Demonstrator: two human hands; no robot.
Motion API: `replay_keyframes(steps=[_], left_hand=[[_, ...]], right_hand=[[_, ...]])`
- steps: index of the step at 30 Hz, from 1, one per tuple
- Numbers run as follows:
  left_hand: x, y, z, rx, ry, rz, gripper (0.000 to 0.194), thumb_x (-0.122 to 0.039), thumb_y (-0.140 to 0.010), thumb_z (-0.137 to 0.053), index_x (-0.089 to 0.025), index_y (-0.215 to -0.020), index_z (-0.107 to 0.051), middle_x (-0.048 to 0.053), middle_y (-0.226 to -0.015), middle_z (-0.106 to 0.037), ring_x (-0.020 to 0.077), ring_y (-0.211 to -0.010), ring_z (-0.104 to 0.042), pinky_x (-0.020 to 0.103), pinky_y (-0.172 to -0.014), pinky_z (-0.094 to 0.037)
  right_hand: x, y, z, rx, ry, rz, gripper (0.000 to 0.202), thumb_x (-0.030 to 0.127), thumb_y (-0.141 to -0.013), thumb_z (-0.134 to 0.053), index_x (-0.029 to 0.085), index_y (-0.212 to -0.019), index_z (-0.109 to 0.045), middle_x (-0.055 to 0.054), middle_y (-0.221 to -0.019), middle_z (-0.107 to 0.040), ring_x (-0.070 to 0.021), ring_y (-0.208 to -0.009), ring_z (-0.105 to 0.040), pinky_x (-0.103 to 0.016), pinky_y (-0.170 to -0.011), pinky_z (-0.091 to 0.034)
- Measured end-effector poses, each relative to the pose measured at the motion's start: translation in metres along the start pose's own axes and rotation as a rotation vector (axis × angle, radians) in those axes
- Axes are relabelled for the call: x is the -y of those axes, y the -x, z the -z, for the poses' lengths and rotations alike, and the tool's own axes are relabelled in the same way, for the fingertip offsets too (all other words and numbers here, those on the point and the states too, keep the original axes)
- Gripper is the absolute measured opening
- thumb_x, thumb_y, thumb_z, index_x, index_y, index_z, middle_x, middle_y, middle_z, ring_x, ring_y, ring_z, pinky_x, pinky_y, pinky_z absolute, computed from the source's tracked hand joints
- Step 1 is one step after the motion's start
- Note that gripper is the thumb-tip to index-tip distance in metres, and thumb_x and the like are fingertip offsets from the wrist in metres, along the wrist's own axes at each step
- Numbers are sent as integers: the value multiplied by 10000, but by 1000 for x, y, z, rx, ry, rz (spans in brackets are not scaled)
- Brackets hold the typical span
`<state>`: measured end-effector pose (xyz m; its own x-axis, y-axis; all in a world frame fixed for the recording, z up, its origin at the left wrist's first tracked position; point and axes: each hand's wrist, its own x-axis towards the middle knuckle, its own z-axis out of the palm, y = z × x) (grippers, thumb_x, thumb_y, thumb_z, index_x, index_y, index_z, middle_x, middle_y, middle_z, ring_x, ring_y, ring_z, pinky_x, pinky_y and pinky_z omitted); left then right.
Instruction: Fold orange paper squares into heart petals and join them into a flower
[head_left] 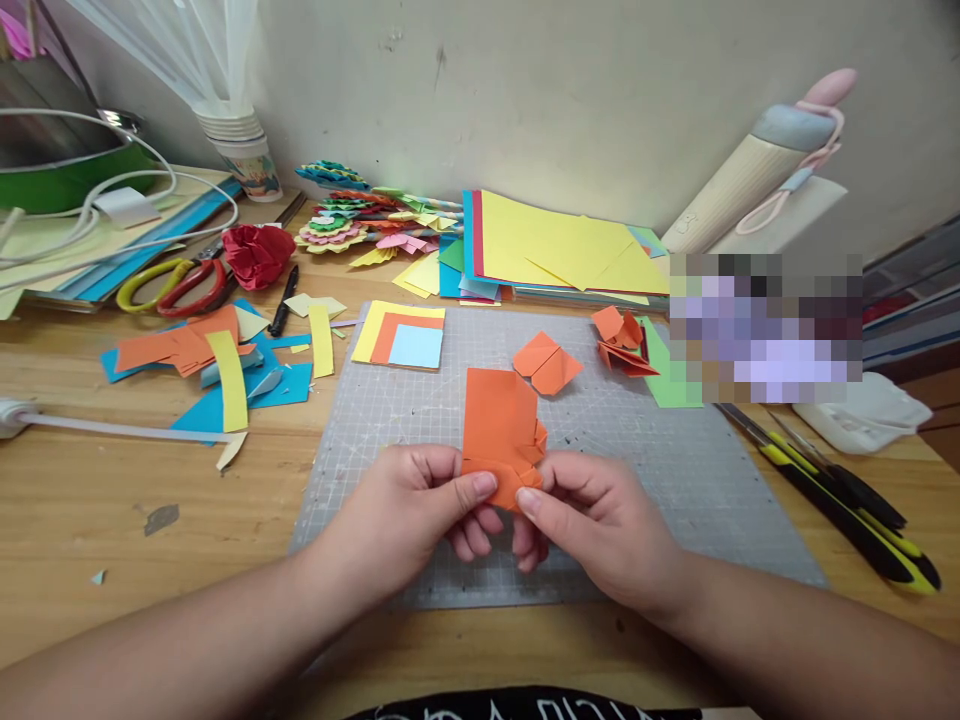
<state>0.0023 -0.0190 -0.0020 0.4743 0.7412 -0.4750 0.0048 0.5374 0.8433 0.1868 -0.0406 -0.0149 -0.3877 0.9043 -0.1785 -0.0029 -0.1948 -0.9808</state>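
Note:
An orange sheet of paper (499,415), partly folded along its lower and right edges, is held up between both hands above the grey cutting mat (360,480). My left hand (431,500) pinches its lower left edge, thumb on top. At the lower right corner, where small folds stick out, my right hand (581,510) grips with thumb and fingers. Just beyond lies a folded orange paper piece (547,362). More folded orange pieces (622,342) sit farther right, by a green sheet (667,370). Stacked yellow, orange and light-blue squares (409,340) lie at the mat's far left.
Paper scraps (225,365), scissors (176,285), a black pen (284,300) and a red paper ball (259,256) are on the left. Coloured sheets (562,240) and paper flowers (352,220) line the wall. A yellow-black cutter (840,510) lies right of the mat.

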Motion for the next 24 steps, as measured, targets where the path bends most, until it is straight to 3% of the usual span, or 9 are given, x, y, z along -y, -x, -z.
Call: replay_keyframes(steps=[16,24], left_hand=[[-3,2,2,39,-132,4,273,-376,-794,-635,-150,-642,-644,-11,-562,-608,93,-489,-529,215,-506,-449],[-3,2,0,-127,-320,-232,170,-309,-822,-615,-180,-872,-714,-5,-669,-656,130,-599,-539,224,-539,-421]], right_hand=[[3,-2,5,119,-84,-55,257,391,-875,-588,142,-815,-609,-18,-675,-625,-101,-555,-603,-245,-541,-538],[-1,-4,3,84,-157,-105,291,435,-853,-615,145,-840,-613,-14,-673,-645,-103,-537,-641,-201,-484,-496]])
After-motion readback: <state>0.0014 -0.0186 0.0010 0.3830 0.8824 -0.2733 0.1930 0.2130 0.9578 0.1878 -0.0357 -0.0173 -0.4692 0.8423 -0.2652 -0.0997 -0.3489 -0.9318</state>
